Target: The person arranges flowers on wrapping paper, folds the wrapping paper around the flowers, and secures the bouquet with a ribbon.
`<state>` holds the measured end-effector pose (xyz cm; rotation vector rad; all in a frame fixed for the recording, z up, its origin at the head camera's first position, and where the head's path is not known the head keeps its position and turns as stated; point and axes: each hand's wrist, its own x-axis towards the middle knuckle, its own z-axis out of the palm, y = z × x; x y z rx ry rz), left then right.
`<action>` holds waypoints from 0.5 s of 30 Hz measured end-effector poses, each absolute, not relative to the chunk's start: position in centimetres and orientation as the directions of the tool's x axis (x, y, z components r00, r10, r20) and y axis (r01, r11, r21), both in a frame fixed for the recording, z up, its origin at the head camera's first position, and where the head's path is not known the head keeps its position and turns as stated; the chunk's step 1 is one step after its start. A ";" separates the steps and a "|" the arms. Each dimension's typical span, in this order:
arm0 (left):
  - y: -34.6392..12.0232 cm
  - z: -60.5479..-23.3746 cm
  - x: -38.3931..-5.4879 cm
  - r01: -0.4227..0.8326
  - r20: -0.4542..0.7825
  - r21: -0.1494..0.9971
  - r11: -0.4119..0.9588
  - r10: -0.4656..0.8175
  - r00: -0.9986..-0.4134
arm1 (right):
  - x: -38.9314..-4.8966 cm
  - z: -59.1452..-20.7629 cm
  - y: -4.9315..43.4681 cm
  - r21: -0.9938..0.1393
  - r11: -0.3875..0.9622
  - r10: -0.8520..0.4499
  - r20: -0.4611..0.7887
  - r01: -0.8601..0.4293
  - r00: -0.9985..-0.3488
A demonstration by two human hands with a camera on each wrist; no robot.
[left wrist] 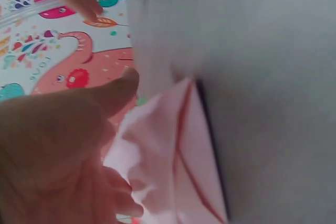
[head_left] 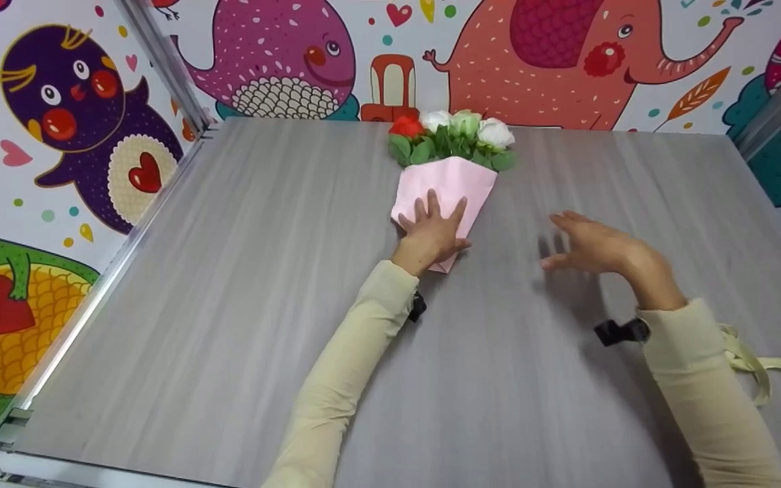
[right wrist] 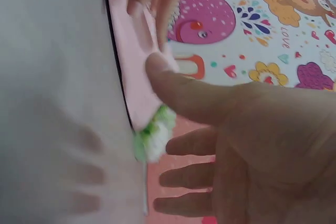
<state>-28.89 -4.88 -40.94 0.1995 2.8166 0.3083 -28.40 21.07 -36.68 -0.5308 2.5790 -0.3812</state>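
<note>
A bouquet of red, white and pale green flowers with green leaves lies on the table, wrapped in pink paper. My left hand rests on the lower part of the wrapping with its fingers spread. The left wrist view shows the folded edges of the pink paper beside that hand. To the right of the bouquet, my right hand hovers over the table, fingers extended, holding nothing. In the right wrist view its thumb and fingers stand apart from the wrapping.
A pale yellow-green ribbon lies on the table at the right, partly hidden by the right sleeve. Panels printed with cartoon animals stand at the back and sides. A metal rail runs along the left edge.
</note>
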 end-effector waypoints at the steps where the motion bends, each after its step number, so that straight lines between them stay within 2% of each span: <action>1: -5.0 -41.1 -29.0 0.103 -0.288 0.231 0.968 0.169 -0.943 | -28.1 -36.5 21.9 -0.334 0.899 -0.409 -0.409 -0.283 -0.816; 8: -6.3 -42.1 -30.0 0.061 -0.346 0.259 0.964 0.151 -0.926 | -25.3 -35.6 29.1 -0.189 0.974 -0.207 -0.512 -0.127 -0.834; 15: -7.4 -42.1 -30.6 0.058 -0.358 0.240 0.969 0.144 -0.922 | -24.6 -37.1 33.5 -0.092 0.995 -0.079 -0.607 -0.029 -0.791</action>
